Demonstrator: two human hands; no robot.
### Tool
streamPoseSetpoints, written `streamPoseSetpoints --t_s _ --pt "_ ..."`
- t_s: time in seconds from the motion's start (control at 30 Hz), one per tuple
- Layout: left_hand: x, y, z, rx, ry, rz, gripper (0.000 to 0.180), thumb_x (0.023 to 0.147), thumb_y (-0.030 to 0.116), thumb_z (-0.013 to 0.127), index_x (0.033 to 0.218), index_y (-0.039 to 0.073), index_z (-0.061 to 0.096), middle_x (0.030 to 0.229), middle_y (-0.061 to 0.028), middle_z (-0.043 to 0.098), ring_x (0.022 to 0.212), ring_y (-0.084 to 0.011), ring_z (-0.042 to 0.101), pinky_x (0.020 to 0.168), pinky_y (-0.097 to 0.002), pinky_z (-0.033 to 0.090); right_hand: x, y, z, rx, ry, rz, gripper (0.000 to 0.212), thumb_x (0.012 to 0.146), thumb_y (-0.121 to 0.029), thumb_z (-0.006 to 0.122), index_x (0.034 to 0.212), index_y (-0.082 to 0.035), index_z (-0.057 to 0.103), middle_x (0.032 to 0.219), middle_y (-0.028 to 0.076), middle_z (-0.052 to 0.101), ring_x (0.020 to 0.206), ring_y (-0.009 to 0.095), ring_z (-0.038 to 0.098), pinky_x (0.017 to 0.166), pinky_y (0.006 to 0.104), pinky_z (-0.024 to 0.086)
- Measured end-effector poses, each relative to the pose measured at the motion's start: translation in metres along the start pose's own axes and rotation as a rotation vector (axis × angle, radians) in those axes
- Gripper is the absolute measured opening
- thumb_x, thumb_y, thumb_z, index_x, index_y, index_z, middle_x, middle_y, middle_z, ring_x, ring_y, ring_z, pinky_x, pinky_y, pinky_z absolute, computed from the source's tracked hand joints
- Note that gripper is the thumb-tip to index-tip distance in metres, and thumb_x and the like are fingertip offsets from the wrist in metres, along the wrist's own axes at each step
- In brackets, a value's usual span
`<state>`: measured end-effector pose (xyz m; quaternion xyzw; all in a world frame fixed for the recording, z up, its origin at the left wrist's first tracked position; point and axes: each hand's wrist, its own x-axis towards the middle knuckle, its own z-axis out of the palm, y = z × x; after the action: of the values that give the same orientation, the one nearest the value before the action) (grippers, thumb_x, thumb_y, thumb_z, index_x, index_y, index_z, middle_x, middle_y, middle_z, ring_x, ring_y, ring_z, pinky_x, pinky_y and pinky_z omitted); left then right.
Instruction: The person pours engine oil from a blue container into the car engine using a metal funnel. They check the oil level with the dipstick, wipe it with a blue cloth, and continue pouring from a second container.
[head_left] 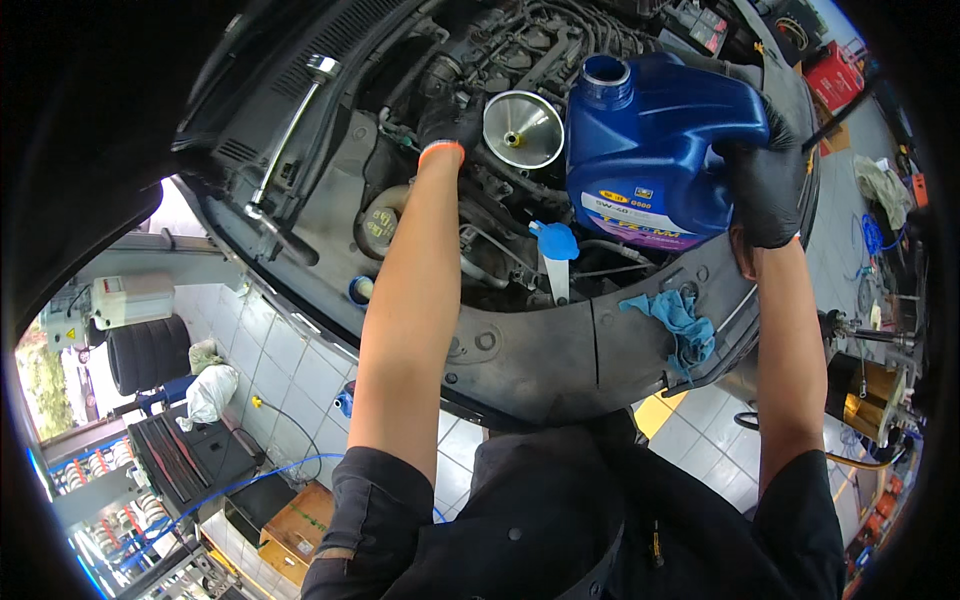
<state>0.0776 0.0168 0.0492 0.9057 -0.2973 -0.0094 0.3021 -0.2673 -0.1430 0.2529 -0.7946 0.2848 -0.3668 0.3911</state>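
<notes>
Both my hands wear black gloves over an open car engine bay (520,340). My left hand (450,125) grips the side of a metal funnel (523,128) that stands in the engine. My right hand (765,185) holds a large blue oil jug (655,140) by its handle, just right of the funnel. The jug's cap is off and its open neck points up, a little above the funnel's rim.
A blue rag (680,325) lies on the car's front panel. A blue-capped white filler neck (556,255) stands below the funnel. A ratchet wrench (290,130) rests at the left. Stacked tyres (148,352), a cardboard box (295,530) and a blue hose (230,490) are on the tiled floor.
</notes>
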Motion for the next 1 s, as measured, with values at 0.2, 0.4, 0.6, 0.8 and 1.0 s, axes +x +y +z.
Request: streamPoseSetpoints --t_s 0.2,0.4,0.6,0.8,1.0 --pt "0.044 -0.017 0.043 -0.073 -0.314 0.052 0.072 0.087 0.049 0.067 0.146 0.01 0.054 0.144 -0.0202 0.059 0.134 -0.0377 0.055 0.113 -0.043 0.044 0.007 0.031 0.025 0.129 0.037 0.19 0.023 0.095 -0.002 0.062 0.116 -0.005 0.072 0.101 0.016 0.076 0.089 0.024 0.074 0.082 0.041 0.062" --pt "0.023 -0.017 0.034 -0.14 -0.276 -0.189 0.047 0.082 0.031 0.058 0.118 0.003 0.073 0.128 -0.0263 0.065 0.121 -0.0425 0.062 0.104 -0.0457 0.05 0.022 0.04 0.048 0.049 0.006 0.214 0.027 0.094 0.001 0.061 0.117 -0.005 0.072 0.1 0.014 0.077 0.088 0.022 0.075 0.079 0.036 0.061" --pt "0.02 -0.018 0.026 -0.131 -0.262 -0.139 0.045 0.082 0.027 0.056 0.117 0.004 0.073 0.126 -0.0257 0.066 0.12 -0.0412 0.063 0.103 -0.0456 0.051 0.043 0.054 0.06 -0.166 -0.156 0.149 0.027 0.089 0.004 0.066 0.114 -0.003 0.073 0.101 0.014 0.077 0.088 0.02 0.075 0.08 0.0352 0.06" --pt "0.019 -0.02 0.025 -0.053 -0.411 -0.158 0.042 0.081 0.024 0.058 0.114 0.004 0.076 0.126 -0.0236 0.068 0.118 -0.0413 0.065 0.103 -0.0435 0.052 0.055 0.08 0.077 -0.118 -0.228 0.045 0.033 0.086 0.004 0.068 0.117 -0.004 0.074 0.104 0.012 0.077 0.092 0.019 0.072 0.087 0.0338 0.055" --pt "0.027 -0.029 0.035 -0.06 -0.337 -0.025 0.053 0.083 0.035 0.058 0.126 0.008 0.069 0.132 -0.0223 0.065 0.12 -0.0444 0.061 0.103 -0.0493 0.049 0.064 0.087 0.093 -0.427 -0.366 -0.288 0.032 0.086 0.004 0.07 0.118 -0.001 0.073 0.098 0.008 0.076 0.083 0.013 0.07 0.076 0.0288 0.057"
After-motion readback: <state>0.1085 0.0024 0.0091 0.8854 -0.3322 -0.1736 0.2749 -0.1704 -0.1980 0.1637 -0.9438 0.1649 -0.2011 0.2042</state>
